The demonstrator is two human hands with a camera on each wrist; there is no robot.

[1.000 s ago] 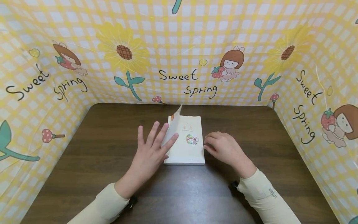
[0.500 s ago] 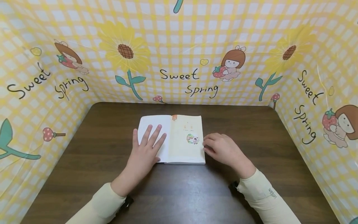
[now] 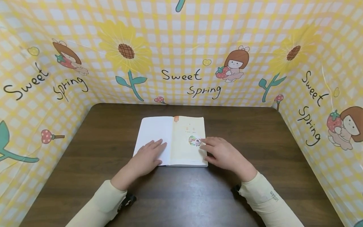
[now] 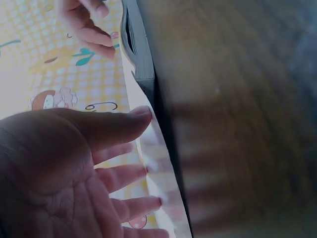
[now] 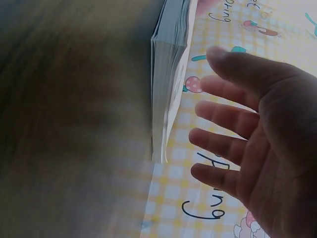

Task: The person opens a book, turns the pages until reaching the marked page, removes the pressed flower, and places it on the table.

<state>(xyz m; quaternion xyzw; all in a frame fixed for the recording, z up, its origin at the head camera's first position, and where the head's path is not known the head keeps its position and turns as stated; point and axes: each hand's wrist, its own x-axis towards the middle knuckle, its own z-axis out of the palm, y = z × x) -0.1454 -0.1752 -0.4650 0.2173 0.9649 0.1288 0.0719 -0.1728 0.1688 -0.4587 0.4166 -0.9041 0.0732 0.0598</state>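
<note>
An open book lies on the table, its cream right page bearing a small round picture and an orange tab mark at the top. On its blank white left page rests my left hand, fingers extended; the left wrist view shows the thumb and fingertips touching the sheet. My right hand is at the book's right edge in the head view, fingertips over the page. From the right wrist, its loosely straight fingers appear apart from the page block, holding nothing.
The dark wooden table spreads around the book. A yellow checked cloth with printed flowers and figures stands as walls at the back and both sides.
The left page has swung from upright down to flat on the left. My left hand followed it leftward and lowered onto it. My right hand has shifted slightly left over the page edge.
</note>
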